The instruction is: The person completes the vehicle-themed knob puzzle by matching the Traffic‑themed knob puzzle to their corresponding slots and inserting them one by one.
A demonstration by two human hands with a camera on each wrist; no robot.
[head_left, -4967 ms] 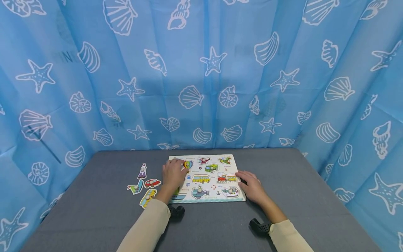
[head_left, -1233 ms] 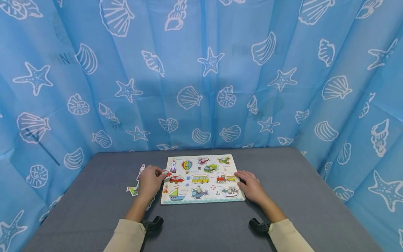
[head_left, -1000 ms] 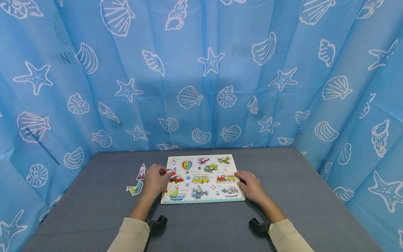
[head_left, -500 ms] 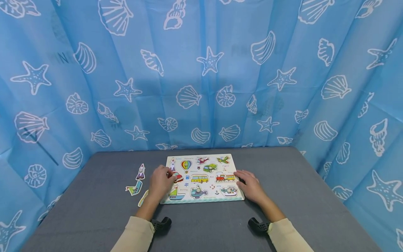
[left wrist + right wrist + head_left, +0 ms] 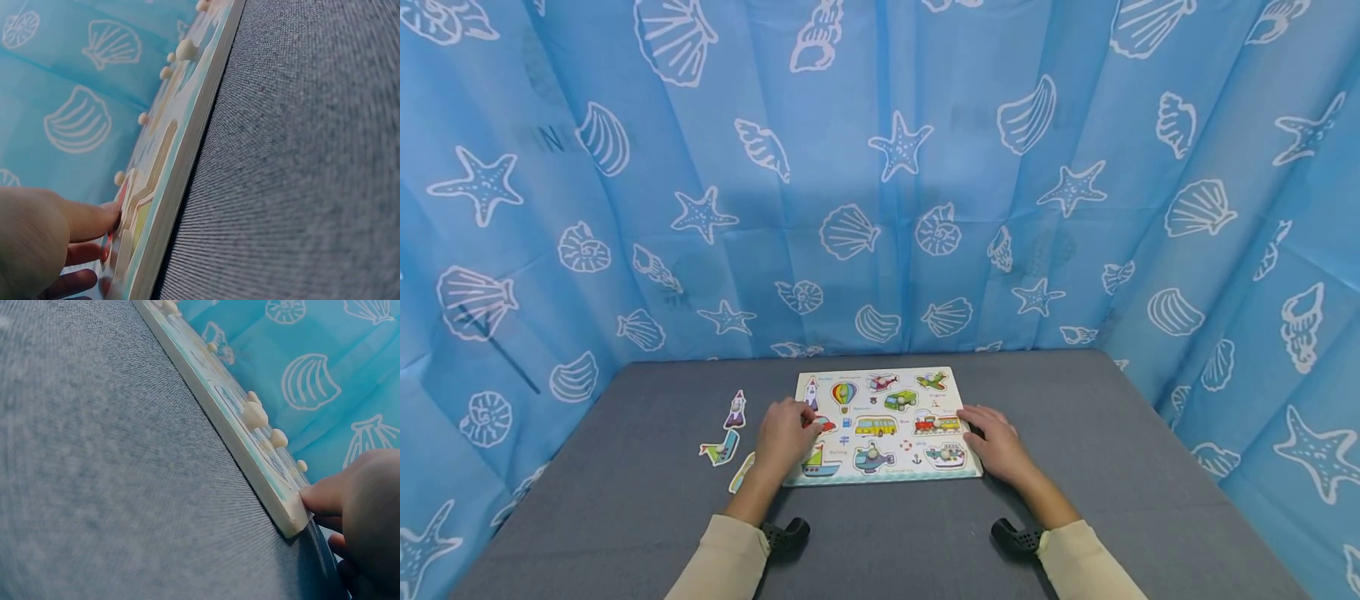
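Observation:
My left hand [image 5: 783,437] is over the left side of the white puzzle board [image 5: 925,477], pinching the red car puzzle piece [image 5: 825,424] at the printed car spot. The fingers partly hide that piece; in the left wrist view the thumb meets its red edge. My right hand [image 5: 1000,442] holds the board's right edge, its thumb on the rim in the right wrist view. Left of the board lie a rocket piece [image 5: 737,409], a sailboat piece [image 5: 720,448] and a yellow piece [image 5: 741,472] partly behind my left forearm.
Knobbed pieces sit in the board, among them a balloon [image 5: 844,393], a green truck [image 5: 901,401] and a submarine [image 5: 872,457]. Beneath is a grey cloth-covered table [image 5: 895,542]. A blue shell-patterned curtain [image 5: 880,183] hangs behind it.
My left hand has left the balloon piece, picked up the red car piece from the table and brought it rightward onto the board. The right hand stays at the edge.

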